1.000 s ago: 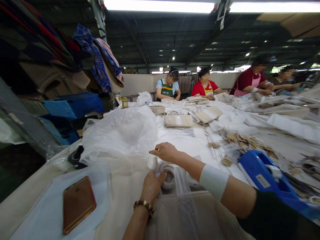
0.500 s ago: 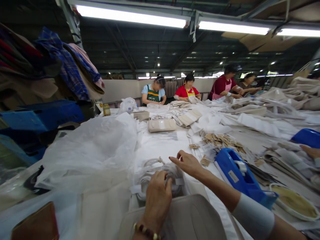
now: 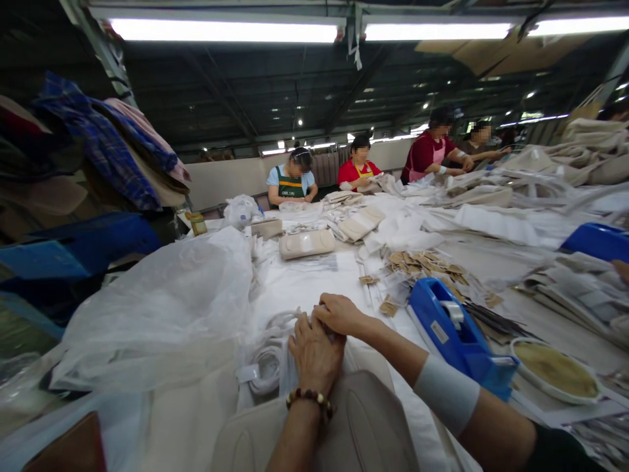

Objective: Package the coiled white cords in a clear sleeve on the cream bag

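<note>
Cord point(image 3: 269, 370), pale and wound into one plainly visible coil, lies on the white table covering point(image 3: 304, 278) just beside the left hand point(image 3: 317, 347), with one white band around it. One looser loop point(image 3: 285, 319) shows behind the coil. Two hands meet here: the left has its fingers bent and closed in, and the right hand point(image 3: 339, 314) overlaps its fingertips, its own fingers curled downward. What they grip (if anything) is hidden beneath them, so I cannot tell. The left wrist wears one beaded bracelet point(image 3: 309, 396); the right forearm bears one pale band point(image 3: 447, 393).

Directly before the hands lies one beige padded piece point(image 3: 378, 419), partly under the left forearm. One blue tape dispenser point(image 3: 464, 354) stands to the right, near one round dish point(image 3: 555, 370) of something yellowish. A second blue object point(image 3: 597, 241) sits at the right edge. Brown tags point(image 3: 422, 262) lie heaped, too many to count. Farther back are three folded beige bundles point(image 3: 307, 244); to the left, one large translucent plastic sheet point(image 3: 162, 295). Four co-workers point(image 3: 292, 183) are visible beyond, under three tube lights point(image 3: 221, 30).
</note>
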A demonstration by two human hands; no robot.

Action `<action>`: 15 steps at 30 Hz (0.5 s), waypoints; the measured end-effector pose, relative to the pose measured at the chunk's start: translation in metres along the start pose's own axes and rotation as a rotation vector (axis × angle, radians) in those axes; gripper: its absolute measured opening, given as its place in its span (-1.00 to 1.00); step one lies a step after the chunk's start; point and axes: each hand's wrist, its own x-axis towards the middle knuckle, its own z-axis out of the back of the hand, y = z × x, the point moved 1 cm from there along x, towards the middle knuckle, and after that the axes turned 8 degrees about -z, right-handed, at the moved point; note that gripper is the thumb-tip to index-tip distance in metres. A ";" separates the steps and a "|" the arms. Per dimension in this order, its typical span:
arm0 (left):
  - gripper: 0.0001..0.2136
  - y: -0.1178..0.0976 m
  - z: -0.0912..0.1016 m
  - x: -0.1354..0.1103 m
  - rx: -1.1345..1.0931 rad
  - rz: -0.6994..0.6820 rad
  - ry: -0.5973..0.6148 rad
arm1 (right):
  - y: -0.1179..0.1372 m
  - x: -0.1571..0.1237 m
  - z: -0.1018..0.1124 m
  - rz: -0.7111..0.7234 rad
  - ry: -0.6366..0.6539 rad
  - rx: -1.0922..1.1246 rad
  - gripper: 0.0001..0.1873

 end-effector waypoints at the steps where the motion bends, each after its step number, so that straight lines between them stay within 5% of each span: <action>1: -0.51 0.000 -0.001 0.002 -0.001 0.016 0.009 | 0.001 0.001 -0.001 -0.003 -0.008 -0.011 -0.74; 15: -0.55 -0.002 -0.013 0.012 0.038 0.059 0.044 | -0.001 0.024 -0.022 -0.012 0.002 -0.129 -0.76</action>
